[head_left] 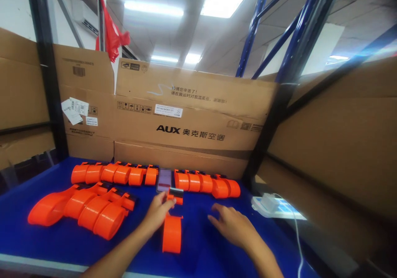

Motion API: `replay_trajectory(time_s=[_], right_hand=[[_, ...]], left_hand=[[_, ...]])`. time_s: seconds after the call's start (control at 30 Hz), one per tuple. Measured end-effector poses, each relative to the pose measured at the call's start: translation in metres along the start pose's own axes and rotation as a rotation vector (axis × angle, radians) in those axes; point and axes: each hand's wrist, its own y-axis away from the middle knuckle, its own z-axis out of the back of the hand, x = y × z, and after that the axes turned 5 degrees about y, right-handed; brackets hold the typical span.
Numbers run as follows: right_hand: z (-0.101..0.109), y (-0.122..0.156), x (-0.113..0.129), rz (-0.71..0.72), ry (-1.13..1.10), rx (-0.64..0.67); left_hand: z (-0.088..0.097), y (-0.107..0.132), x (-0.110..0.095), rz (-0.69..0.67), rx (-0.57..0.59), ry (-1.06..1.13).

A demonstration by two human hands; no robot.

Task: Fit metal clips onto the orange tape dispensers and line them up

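My left hand is closed on the head of an orange tape dispenser, pinching it between thumb and fingers. Its wide orange ring hangs toward me, and a black strip with a pale edge tops the head. My fingers partly hide the join. To the right, my right hand hovers over the blue table surface, fingers apart and loosely bent, holding nothing. A phone lies just beyond my left hand.
Several like orange dispensers lie at the left. More stand in a back row, left and right of the phone. A power strip with a white cable sits right. Cardboard panels and rack posts enclose the table.
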Motion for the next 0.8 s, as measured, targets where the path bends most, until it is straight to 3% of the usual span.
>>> replay_trajectory(time_s=[0.13,0.43,0.67,0.8], right_hand=[[-0.006,0.013,-0.008,0.018,0.017,0.095],[-0.021,0.011,0.008,0.036,-0.039,0.115],[-0.03,0.013,0.014,0.088,-0.133,0.033],[-0.038,0.017,0.009,0.031,-0.111,-0.045]], left_hand=[[0.002,-0.002,0.002,0.02,-0.03,-0.008],[0.008,-0.005,-0.002,0.014,-0.107,0.007],[0.006,-0.004,-0.006,0.008,-0.154,0.007],[0.006,-0.004,-0.008,0.003,-0.169,0.005]])
